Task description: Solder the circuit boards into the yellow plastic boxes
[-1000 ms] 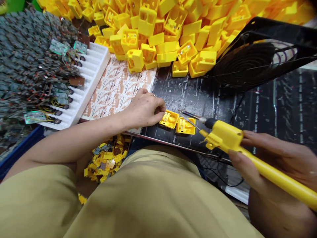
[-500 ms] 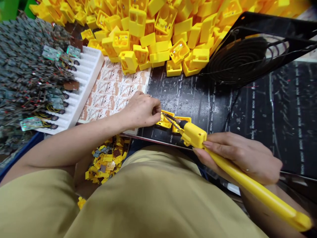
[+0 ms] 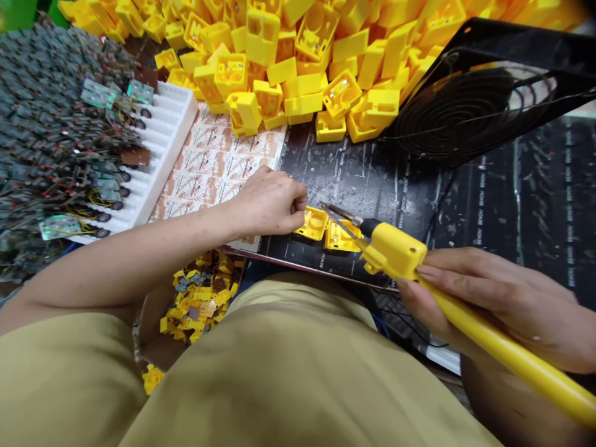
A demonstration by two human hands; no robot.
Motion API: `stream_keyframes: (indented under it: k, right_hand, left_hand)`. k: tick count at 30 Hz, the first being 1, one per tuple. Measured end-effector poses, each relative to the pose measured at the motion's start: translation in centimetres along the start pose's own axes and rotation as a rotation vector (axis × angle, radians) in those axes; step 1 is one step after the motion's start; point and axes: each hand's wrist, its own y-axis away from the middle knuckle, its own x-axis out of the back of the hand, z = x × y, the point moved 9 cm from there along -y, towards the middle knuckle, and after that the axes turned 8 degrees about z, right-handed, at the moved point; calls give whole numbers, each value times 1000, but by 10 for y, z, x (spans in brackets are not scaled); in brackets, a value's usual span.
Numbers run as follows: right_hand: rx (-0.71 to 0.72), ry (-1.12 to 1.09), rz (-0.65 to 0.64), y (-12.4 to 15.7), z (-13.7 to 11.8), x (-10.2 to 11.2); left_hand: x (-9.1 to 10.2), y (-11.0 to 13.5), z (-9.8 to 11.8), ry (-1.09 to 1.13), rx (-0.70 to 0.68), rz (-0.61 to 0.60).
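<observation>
My right hand [image 3: 498,298] is wrapped round a yellow soldering iron [image 3: 395,248], whose metal tip points left and stands above the yellow plastic casings. My left hand [image 3: 274,202] is closed in a pinch at the left edge of an open yellow casing [image 3: 313,222]. Whatever its fingertips hold is hidden from view. A second open yellow casing [image 3: 342,236] lies just to the right of the first, partly covered by the iron's thin lower rod. Both casings show their hollow insides, near the bench's front edge.
A large heap of yellow casings [image 3: 261,37] covers the back. A black fan [image 3: 456,105] leans at the back right. Circuit boards [image 3: 97,93] crowd a white foam tray [image 3: 172,124] on the left. Below the bench edge sits a box of yellow scraps [image 3: 205,304].
My right hand has drawn the soldering iron to the right, lifting its tip away from the left casing. My left hand has stayed nearly in place.
</observation>
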Motion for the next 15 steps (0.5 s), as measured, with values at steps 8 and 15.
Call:
stream_keyframes:
  k: [8, 15]
  right_hand:
    - [53, 90, 61, -4, 3, 4]
    - [76, 108, -18, -5, 4, -2]
  left_hand:
    - [-2, -3, 5, -20, -1, -73]
    - [28, 19, -17, 241, -38, 198]
